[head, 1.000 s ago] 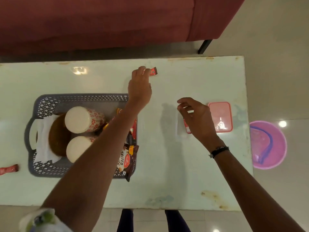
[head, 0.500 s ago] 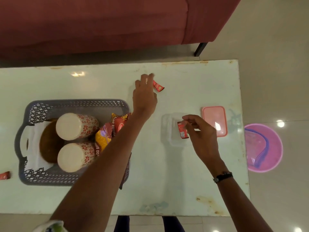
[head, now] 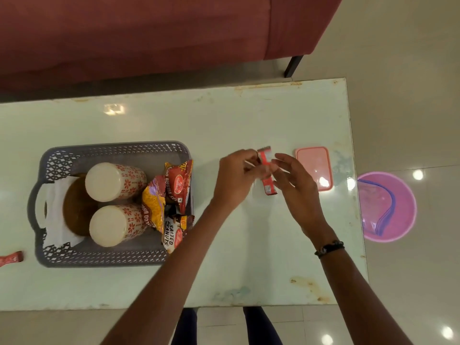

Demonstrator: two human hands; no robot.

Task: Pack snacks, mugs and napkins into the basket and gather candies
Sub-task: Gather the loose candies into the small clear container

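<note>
My left hand (head: 237, 175) pinches a red candy (head: 264, 155) right of the basket. My right hand (head: 295, 181) is beside it with its fingers spread, the fingertips close to that candy. A second red candy (head: 269, 187) lies just below, in a faint clear container (head: 256, 199). The grey lattice basket (head: 114, 147) holds two white patterned mugs (head: 109, 181) (head: 112, 225), a white napkin (head: 56, 195) and snack packets (head: 178, 183). One more red candy (head: 11, 258) lies at the table's far left edge.
A pink lid (head: 314, 168) lies right of my hands. A salted peanuts packet (head: 174, 235) hangs over the basket's right rim. A pink tub (head: 400, 220) stands on the floor past the table's right edge. A red sofa (head: 149, 33) runs along the far side.
My left hand brought the candy from the far side of the table down to my right hand. My right hand let go of its candy, which now lies in the clear container.
</note>
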